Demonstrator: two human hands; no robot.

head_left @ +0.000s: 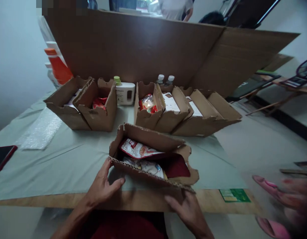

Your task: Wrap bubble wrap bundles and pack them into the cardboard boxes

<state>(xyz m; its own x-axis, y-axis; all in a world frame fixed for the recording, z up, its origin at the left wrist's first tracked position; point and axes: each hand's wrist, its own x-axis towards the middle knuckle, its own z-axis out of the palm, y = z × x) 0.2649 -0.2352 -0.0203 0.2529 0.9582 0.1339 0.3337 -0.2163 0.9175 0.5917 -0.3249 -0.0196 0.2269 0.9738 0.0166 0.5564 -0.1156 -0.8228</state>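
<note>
The person's left hand (103, 186) lay at the near left corner of an open cardboard box (153, 159), palm down and wrist bent, the forearm coming up from the lower left edge of the view; its thumb pointed to the right along the tabletop under the box's front wall, and its fingers curled up against the left end of that wall, grasping the corner. The right hand (187, 209) came in from below at the box's near right corner, the forearm angled up and to the left, its fingers spread flat under and against the torn front flap, holding that side rather than clenched into a fist. The box sat at the near edge of the table (69, 159), which was covered by a pale green sheet, and it was tilted slightly toward the person. Inside it lay a white and red snack packet (138, 149), a second crinkled packet (148, 166) just below it, and a dark red item (175, 166) to their right. Farther back stood two groups of open cardboard boxes, one on the left (84, 106) and one on the right (183, 113), with a white bottle with a green cap (123, 91) between them. A sheet of bubble wrap (40, 129) lay on the left of the table, and a large cardboard panel (143, 46) stood upright behind everything.
</note>
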